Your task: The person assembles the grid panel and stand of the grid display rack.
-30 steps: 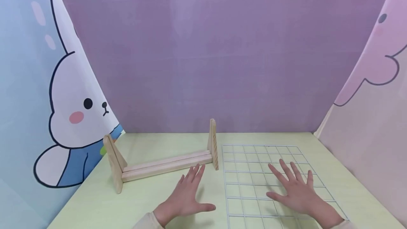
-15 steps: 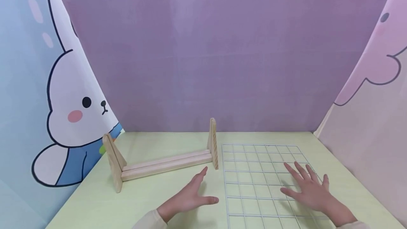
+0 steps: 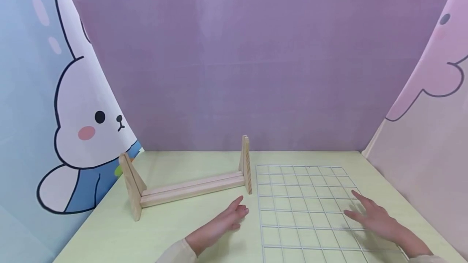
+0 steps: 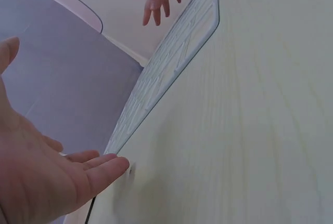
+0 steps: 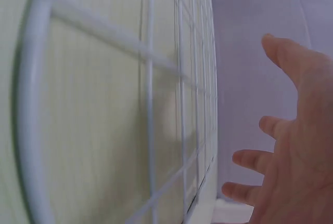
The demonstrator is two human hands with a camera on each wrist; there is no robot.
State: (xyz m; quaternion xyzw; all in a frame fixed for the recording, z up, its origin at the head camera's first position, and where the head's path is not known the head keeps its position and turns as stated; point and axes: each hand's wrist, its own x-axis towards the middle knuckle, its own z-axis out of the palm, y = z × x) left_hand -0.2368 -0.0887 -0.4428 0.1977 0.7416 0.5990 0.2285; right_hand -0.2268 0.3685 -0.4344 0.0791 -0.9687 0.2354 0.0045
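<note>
Wire grid (image 3: 291, 211), lying flat on the tabletop (image 3: 109, 234), has the person's right hand (image 3: 380, 221) above its right side, fingers straight and spaced apart, gripping nothing. Left of the grid, the left hand (image 3: 221, 222) reaches over bare tabletop with its fingers extended close together and the thumb standing off, likewise holding nothing; from this low, oblique wrist view I cannot be sure whether its fingertips brush the surface. Within the last second the right hand has shifted outward, from over the mesh toward its right edge, and both hands have rolled from palm-down to edge-on. I judge that they now flank the grid rather than cover it, while the grid itself has not moved and is not gripped.

Its thin, round white rods cross into regular rectangles inside a thicker frame with a rounded corner. Just beyond the left hand stands a wooden stand (image 3: 193, 192), two tapering uprights with visible grain, joined by a low, grooved crossbar. The tabletop is pale, streaked like wood. Behind hangs a faintly creased purple cloth (image 3: 234, 60), with a cartoon rabbit panel (image 3: 80, 133) at the left.
</note>
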